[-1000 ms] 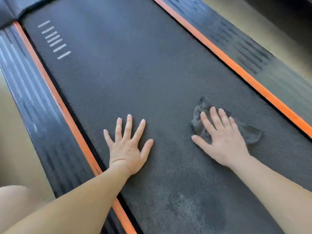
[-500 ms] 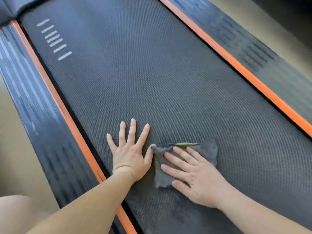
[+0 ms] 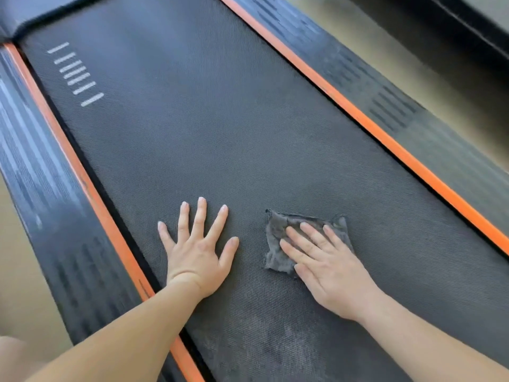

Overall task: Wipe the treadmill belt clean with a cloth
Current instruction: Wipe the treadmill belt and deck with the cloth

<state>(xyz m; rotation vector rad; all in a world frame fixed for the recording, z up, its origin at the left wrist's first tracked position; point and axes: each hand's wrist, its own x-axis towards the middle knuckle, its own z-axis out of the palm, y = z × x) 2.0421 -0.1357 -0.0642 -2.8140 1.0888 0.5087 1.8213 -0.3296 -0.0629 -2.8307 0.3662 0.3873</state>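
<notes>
Since the frame half a second earlier, the cloth (image 3: 278, 245) has travelled rightward across the treadmill belt (image 3: 220, 133), away from the left hand (image 3: 199, 252), which it was then touching; a gap of bare belt now separates the two. Cloth position: on the near half of the belt, roughly mid-width, crumpled and flat under pressure. The right hand (image 3: 327, 268) lies on it palm down, fingers extended and slightly spread, pressing rather than gripping; nothing is closed in the fist. The left hand rests flat on the belt with fingers fanned wide, holding nothing, apparently as a brace. Progress, as a judgement: wiping is under way on the near section only. A pale dusty patch (image 3: 286, 343) remains on the belt closer to the person, and the far belt near the white stripe marks (image 3: 75, 74) looks faintly hazy. The orange side strips (image 3: 385, 136) border the belt.
</notes>
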